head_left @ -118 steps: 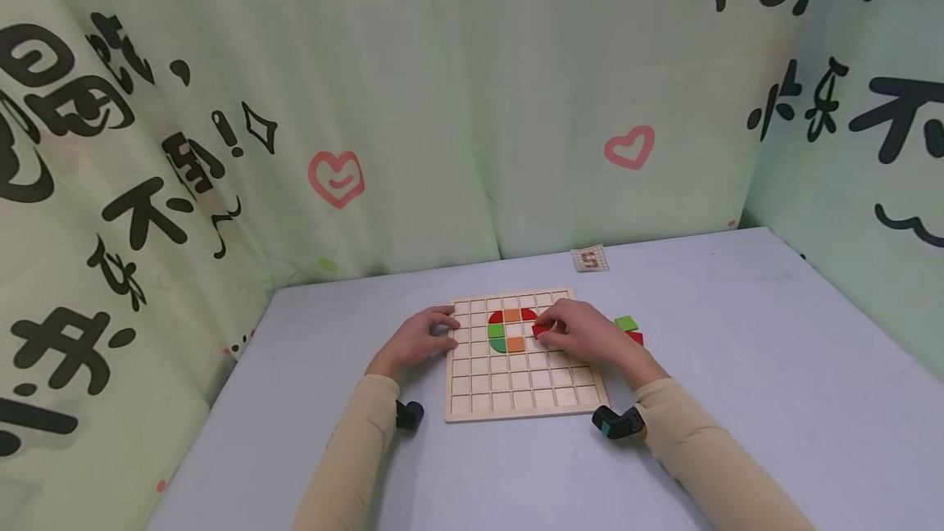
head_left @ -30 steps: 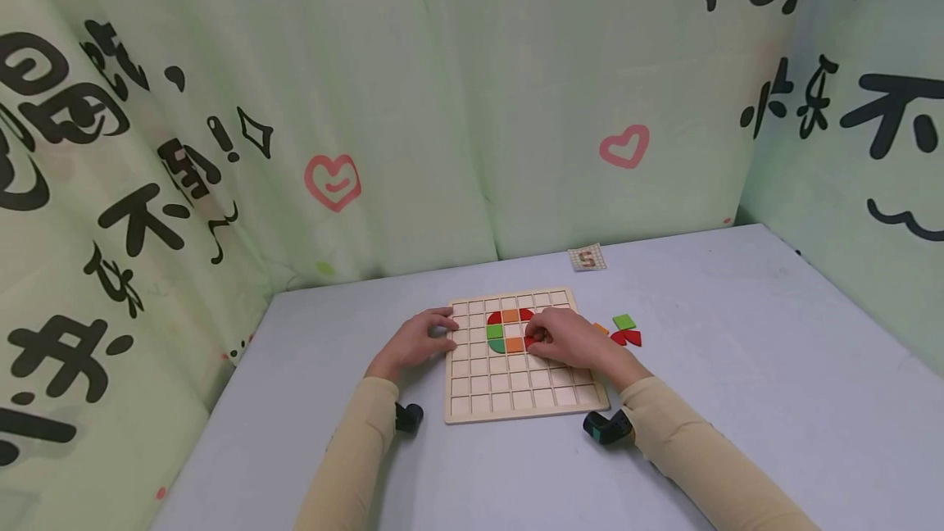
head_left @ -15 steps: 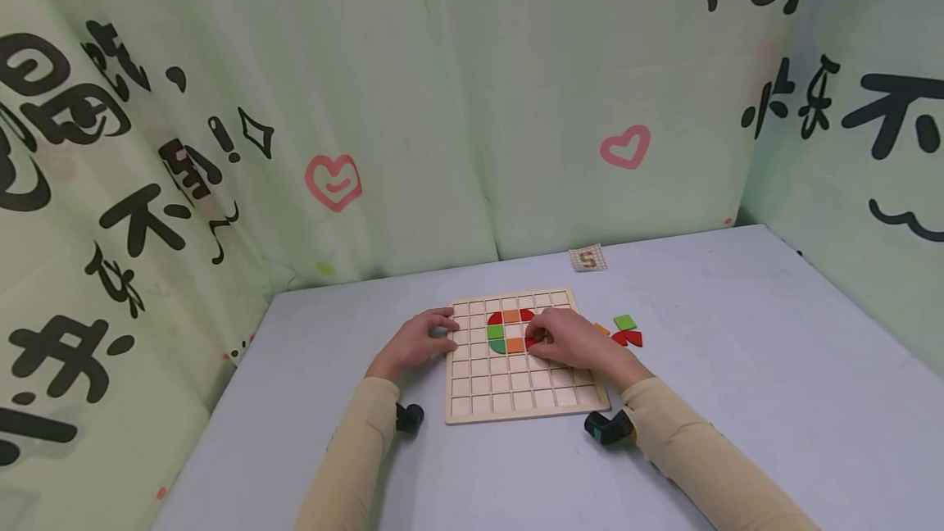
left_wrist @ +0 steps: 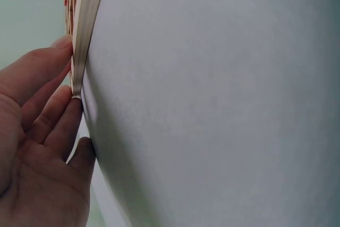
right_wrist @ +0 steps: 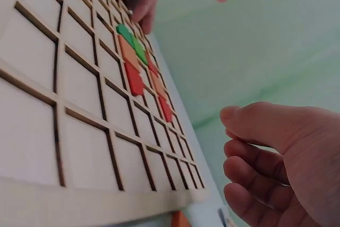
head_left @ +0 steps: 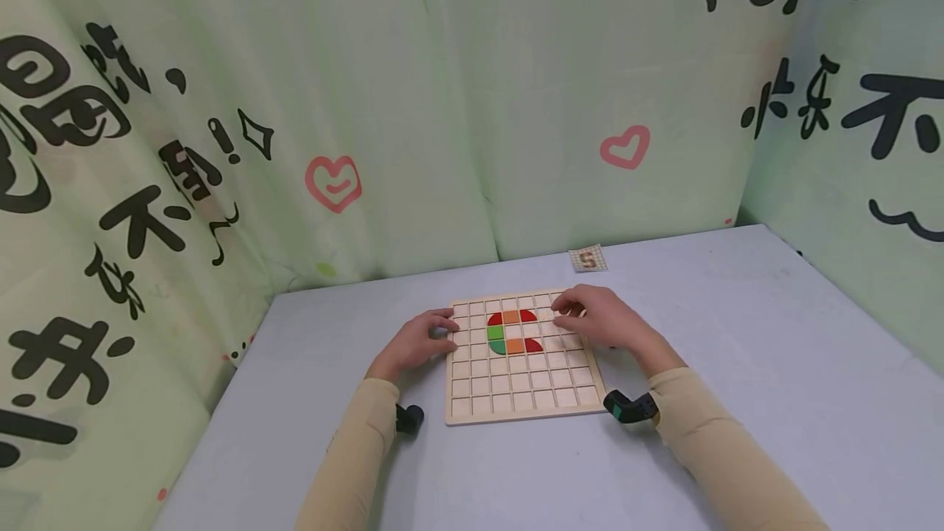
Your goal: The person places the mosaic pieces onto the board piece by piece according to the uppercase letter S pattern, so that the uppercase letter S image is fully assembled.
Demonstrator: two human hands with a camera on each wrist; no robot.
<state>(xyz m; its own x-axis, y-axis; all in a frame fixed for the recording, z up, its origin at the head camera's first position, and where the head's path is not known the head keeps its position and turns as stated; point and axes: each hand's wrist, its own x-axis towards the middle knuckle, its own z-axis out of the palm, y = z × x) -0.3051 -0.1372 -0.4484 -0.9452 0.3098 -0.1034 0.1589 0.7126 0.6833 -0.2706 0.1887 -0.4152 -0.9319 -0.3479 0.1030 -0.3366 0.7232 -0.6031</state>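
Right hand [head_left: 601, 315] moved off the lower red tile [head_left: 533, 345], away from you and rightward

Right hand: yours, thumb and fingers apart, loosely curled, holding nothing visible. Lower red tile: in a square of the board [head_left: 521, 400], left of that hand and nearer you; no clear long axis. Orange piece [right_wrist: 180, 220]: partly shown, just past the board, right hand nearer. Left hand [head_left: 416, 341]: fingertips touching the board's left edge.
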